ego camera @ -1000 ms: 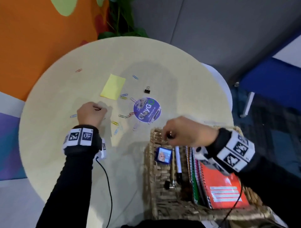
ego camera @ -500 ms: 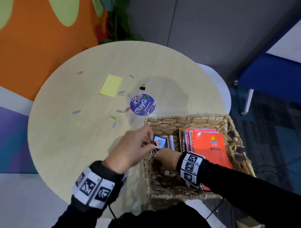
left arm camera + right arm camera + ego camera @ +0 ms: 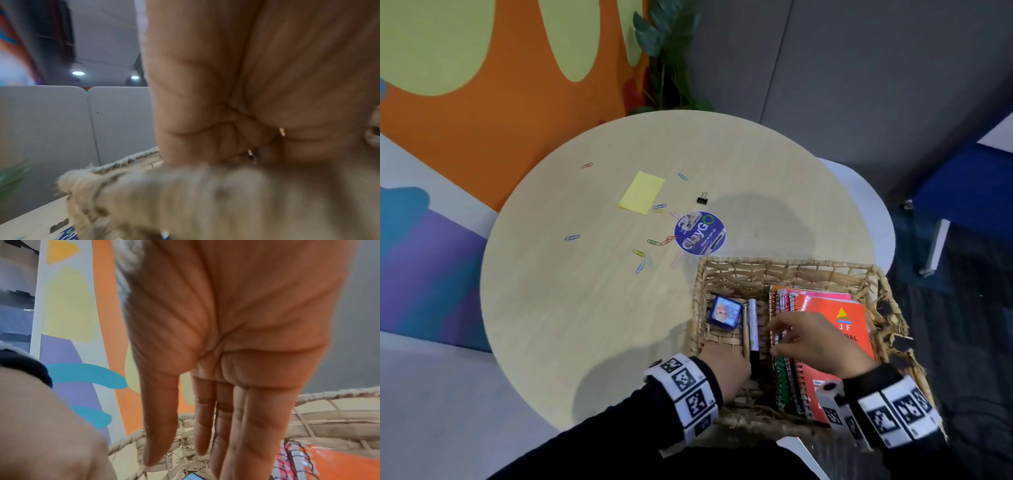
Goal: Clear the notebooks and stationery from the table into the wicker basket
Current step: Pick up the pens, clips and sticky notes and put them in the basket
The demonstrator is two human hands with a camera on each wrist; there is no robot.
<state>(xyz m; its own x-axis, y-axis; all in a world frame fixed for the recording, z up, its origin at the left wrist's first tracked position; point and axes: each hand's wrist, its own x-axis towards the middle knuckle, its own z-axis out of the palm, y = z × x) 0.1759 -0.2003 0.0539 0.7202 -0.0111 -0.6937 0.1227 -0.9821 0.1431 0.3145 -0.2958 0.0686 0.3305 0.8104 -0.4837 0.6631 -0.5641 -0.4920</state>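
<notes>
I'm seeing notebooks [image 3: 839, 329] already lying in the basket [image 3: 787, 270]; clips [image 3: 654, 242] and sticky notes [image 3: 642, 193] are waiting beyond it. My right hand [image 3: 815, 346] is hanging open and empty; the left hand's [image 3: 726, 366] grip I can't tell.

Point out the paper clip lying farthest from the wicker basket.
The red paper clip near the table's far left edge, alone beyond the yellow sticky pad; the other clips lie closer to the wicker basket.
</notes>
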